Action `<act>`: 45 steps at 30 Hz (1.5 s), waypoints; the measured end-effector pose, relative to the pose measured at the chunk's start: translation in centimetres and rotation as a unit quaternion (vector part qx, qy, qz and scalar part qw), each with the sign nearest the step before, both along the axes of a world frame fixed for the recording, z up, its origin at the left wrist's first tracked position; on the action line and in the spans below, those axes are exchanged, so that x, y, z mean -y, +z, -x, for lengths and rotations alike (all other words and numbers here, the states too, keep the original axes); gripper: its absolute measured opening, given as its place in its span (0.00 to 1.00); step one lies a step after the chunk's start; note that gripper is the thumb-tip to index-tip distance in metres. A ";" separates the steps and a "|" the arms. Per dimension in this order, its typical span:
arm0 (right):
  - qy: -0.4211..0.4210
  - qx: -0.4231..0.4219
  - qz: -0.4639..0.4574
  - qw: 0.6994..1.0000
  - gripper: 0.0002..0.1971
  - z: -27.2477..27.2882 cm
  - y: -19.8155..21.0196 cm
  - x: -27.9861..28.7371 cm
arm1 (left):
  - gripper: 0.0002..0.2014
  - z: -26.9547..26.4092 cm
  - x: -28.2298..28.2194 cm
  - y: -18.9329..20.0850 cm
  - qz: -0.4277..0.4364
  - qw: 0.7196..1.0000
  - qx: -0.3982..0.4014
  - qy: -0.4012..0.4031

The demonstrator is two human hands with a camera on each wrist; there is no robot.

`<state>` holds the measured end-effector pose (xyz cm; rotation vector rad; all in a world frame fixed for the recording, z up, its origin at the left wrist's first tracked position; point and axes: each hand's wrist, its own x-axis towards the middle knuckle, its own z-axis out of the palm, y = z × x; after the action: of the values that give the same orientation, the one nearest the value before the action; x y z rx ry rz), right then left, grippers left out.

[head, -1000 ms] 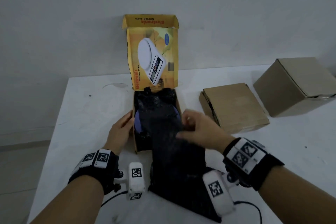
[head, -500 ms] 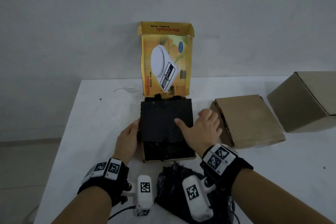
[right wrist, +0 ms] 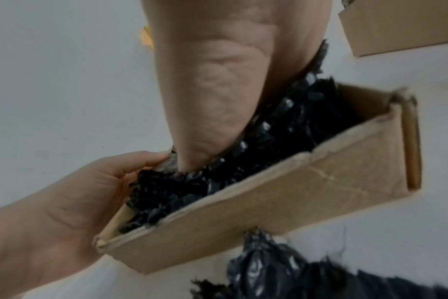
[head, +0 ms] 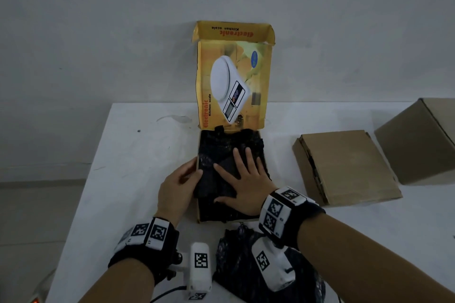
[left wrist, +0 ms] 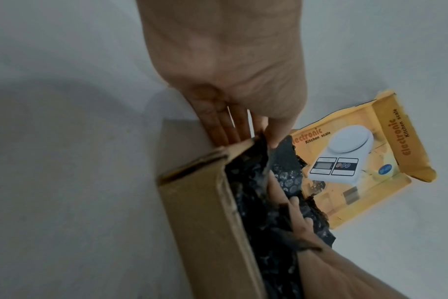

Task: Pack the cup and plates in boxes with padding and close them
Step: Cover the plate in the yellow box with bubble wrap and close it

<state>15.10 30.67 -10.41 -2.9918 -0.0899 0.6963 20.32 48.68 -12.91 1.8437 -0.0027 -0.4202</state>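
Open kitchen-scale box [head: 200, 214] sits at centre frame in the head view on a white table [head: 123, 167]: shallow rectangular tray of plain brown cardboard, edges worn, with its yellow printed lid [head: 234, 81] standing upright behind it against the wall. Tray is filled to the rim with black bubble wrap [head: 221, 147], crinkled and glossy, bubbles catching light; cup and plates not visible beneath it. Right hand [head: 242, 183] lies palm-down on the wrap, fingers straight and spread, thumb out to the left, pressing flat and gripping nothing. Left hand [head: 178, 187] is at the tray's left wall; left wrist view shows four fingers [left wrist: 223, 129] straight down the outside of the cardboard, the thumb over the rim onto the wrap edge, so wall and padding are lightly pinched between them. More black bubble wrap, a loose heap [head: 236, 265], lies at lower centre, just in front of the tray. Right of frame: a flat closed brown box [head: 344, 167], and further right a taller closed carton [head: 418, 140], both matte cardboard.
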 end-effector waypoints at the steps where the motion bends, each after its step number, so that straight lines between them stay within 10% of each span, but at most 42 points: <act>1: 0.004 -0.006 -0.003 1.000 0.51 -0.1 -0.1 0.1 | 0.20 0.0 0.1 0.1 -0.005 1.000 0.002 0.000; 9: -0.007 -0.009 -0.041 0.999 0.49 -0.2 -0.4 -0.1 | 0.28 0.2 0.5 0.8 -0.055 0.998 0.023 -0.021; 14: -0.100 0.001 -0.230 0.968 0.43 -0.6 2.4 0.1 | 0.24 0.4 0.4 0.7 -0.071 0.997 0.033 -0.025; 18: -0.121 0.159 -0.297 0.934 0.17 1.6 5.1 1.1 | 0.22 0.4 0.3 0.6 -0.065 0.997 0.030 -0.023; 21: -0.034 0.056 -0.284 0.957 0.06 5.0 5.5 1.2 | 0.23 0.5 0.1 0.4 -0.037 0.999 0.016 -0.017; 32: 0.153 -0.032 -0.033 0.987 0.35 9.6 3.0 -0.2 | 0.19 1.2 0.4 0.7 -0.004 1.000 0.004 -0.007; 38: -0.014 -0.042 -0.222 0.974 0.08 8.6 5.6 1.2 | 0.17 1.1 0.4 1.3 0.023 1.000 -0.010 -0.006; 45: -0.301 0.142 -0.351 0.875 0.20 1.3 9.2 4.8 | 0.18 1.3 0.1 1.5 0.047 0.999 -0.009 -0.013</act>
<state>13.83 25.90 -1.19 -2.1908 0.4549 0.0969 18.99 48.57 -11.44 1.7491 -0.0335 -0.4479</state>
